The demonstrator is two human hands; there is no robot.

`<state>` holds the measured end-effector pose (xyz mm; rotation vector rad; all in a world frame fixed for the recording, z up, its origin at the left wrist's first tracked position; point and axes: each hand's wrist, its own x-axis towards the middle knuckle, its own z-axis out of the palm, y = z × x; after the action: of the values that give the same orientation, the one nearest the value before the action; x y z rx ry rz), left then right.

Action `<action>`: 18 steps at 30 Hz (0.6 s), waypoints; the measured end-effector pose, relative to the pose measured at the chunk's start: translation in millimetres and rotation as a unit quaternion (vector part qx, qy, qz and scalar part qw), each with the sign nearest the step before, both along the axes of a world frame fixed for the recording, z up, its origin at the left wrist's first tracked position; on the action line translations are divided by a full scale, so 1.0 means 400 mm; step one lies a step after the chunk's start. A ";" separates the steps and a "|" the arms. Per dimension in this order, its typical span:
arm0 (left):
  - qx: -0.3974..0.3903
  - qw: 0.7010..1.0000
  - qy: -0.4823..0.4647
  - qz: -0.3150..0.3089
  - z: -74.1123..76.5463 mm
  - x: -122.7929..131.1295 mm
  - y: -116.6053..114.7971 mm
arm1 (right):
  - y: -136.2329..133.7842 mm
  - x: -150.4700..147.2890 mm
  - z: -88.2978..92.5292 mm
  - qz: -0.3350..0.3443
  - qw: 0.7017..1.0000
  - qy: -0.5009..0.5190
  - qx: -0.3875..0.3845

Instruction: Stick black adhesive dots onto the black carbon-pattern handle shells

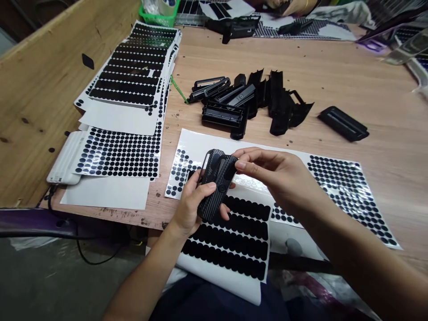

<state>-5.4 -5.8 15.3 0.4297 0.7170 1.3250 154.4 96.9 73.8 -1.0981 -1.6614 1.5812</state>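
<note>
My left hand (190,207) is closed around a black carbon-pattern plastic part (216,180), held tilted above the table's front edge. My right hand (274,176) has its fingertips pinched against the upper right end of that part; whether a sticker is between them I cannot make out. Under the hands lies a white sheet of black oval stickers (234,236), hanging over the table edge onto my lap. A larger sheet of black round dots (344,187) lies flat beneath and to the right.
A pile of black plastic parts (247,100) lies mid-table, with one separate part (343,122) to the right. Stacks of dot sheets (130,89) fill the left side beside a wooden side wall (43,89). A white device (65,158) and a green basket (158,15) are at left.
</note>
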 end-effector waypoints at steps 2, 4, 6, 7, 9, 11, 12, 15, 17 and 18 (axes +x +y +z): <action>0.002 1.000 0.002 0.000 -0.002 0.000 -0.001 | -0.001 -0.001 0.001 -0.004 1.000 -0.010 0.011; 0.002 1.000 0.004 0.002 -0.003 0.000 -0.002 | -0.003 -0.004 0.003 -0.008 1.000 -0.012 0.024; 0.002 1.000 0.004 0.004 -0.004 -0.001 -0.002 | -0.005 -0.006 0.005 -0.010 0.999 -0.010 0.042; 0.003 1.000 0.004 0.003 -0.005 0.000 -0.002 | -0.006 -0.008 0.006 -0.011 0.999 -0.011 0.052; 0.003 1.000 0.005 0.000 -0.005 0.000 0.000 | -0.008 -0.010 0.009 -0.011 0.997 -0.022 0.075; 0.001 1.000 0.005 0.001 -0.003 0.000 0.001 | -0.010 -0.010 0.012 -0.010 0.994 -0.037 0.102; -0.001 1.000 0.005 0.001 -0.002 0.000 0.001 | -0.012 -0.009 0.012 -0.009 0.992 -0.044 0.119; -0.009 1.000 0.007 0.004 0.004 0.001 0.002 | -0.018 -0.006 0.014 -0.014 0.983 -0.066 0.173; -0.015 1.000 0.007 0.004 0.007 0.000 0.001 | -0.024 -0.004 0.016 -0.022 0.973 -0.090 0.210; -0.017 1.000 0.007 0.004 0.009 0.000 0.001 | -0.027 -0.003 0.016 -0.026 0.968 -0.104 0.227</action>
<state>-5.3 -5.5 18.7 0.4097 0.7520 1.3179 153.2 85.9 80.3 -1.0724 -1.9863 1.0018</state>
